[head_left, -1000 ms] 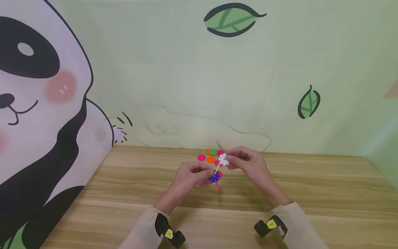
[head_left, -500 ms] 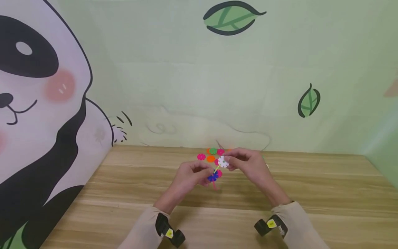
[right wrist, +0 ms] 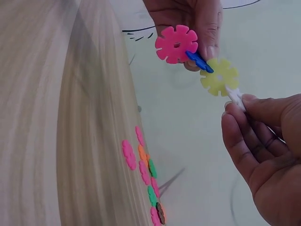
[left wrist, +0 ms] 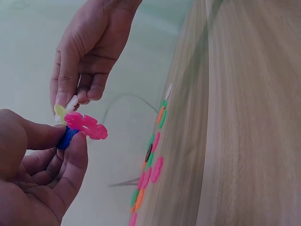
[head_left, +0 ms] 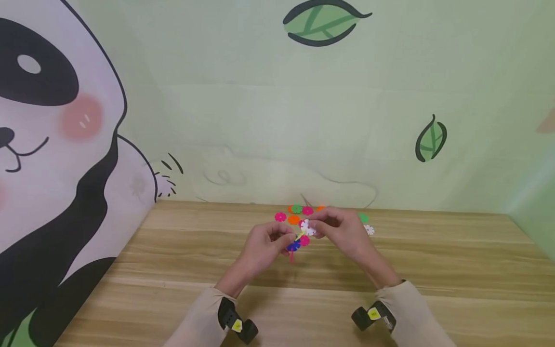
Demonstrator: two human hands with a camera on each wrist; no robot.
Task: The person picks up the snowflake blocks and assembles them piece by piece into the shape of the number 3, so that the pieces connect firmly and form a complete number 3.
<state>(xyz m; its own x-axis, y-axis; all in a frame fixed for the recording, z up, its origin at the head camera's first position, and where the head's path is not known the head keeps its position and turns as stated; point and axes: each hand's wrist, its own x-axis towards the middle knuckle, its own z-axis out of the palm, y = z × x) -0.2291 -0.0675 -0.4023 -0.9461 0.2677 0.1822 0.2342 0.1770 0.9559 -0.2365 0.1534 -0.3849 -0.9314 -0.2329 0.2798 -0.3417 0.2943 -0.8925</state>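
Note:
Several notched plastic snowflake discs are joined in a chain between my hands, above the table. My left hand (head_left: 265, 246) pinches the blue disc (right wrist: 199, 61) between thumb and fingers. A pink disc (right wrist: 176, 44) is slotted on one side of the blue one, a yellow disc (right wrist: 219, 77) on the other. The white disc (head_left: 308, 227) is gripped at its edge by my right hand (head_left: 344, 233), thumb against fingers. In the right wrist view, the white disc (right wrist: 236, 98) meets the notched rim of the yellow one, standing crosswise to it.
Loose discs in pink, orange and green lie toward the table's back edge, among them a pink disc (head_left: 280, 217) and an orange disc (head_left: 294, 220). Right of my right hand lie a green disc (head_left: 363, 218) and a white one (head_left: 369, 230). A painted wall (head_left: 243, 120) rises behind the wooden table (head_left: 433, 260).
The joined discs have shifted slightly left and tilted, and my right hand has moved the white disc left and a little down. Both hands keep their grips.

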